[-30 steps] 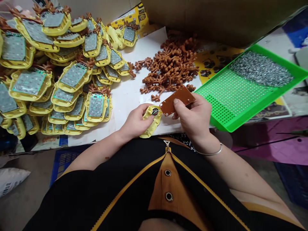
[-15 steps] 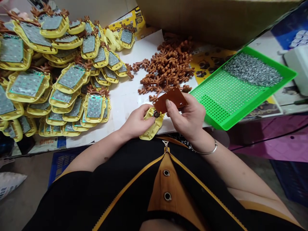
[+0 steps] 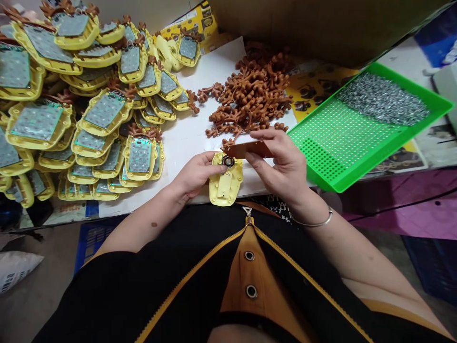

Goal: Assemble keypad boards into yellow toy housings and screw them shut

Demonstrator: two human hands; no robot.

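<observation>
My left hand (image 3: 198, 175) grips a yellow plastic shell (image 3: 225, 186) at its upper left edge, the thumb lying near a small round black speaker (image 3: 228, 162) set in the shell's top. The shell's inner side faces up, near the table's front edge. In my right hand (image 3: 278, 164) is a brown circuit board (image 3: 246, 149), pinched between thumb and fingers and tilted nearly edge-on. It hangs just above the top of the shell. Behind the board lies a pile of brown antler-shaped plastic parts (image 3: 250, 95).
Stacks of yellow shells with grey-covered boards and brown antlers (image 3: 105, 114) fill the left side. At right stands a green perforated tray (image 3: 330, 183) with a heap of small metal screws (image 3: 385, 97). A large cardboard box (image 3: 303, 28) is at the back.
The brown board has tipped from showing its flat face to nearly edge-on. The yellow shell has turned more upright and flat to view, showing its inside and the speaker.
</observation>
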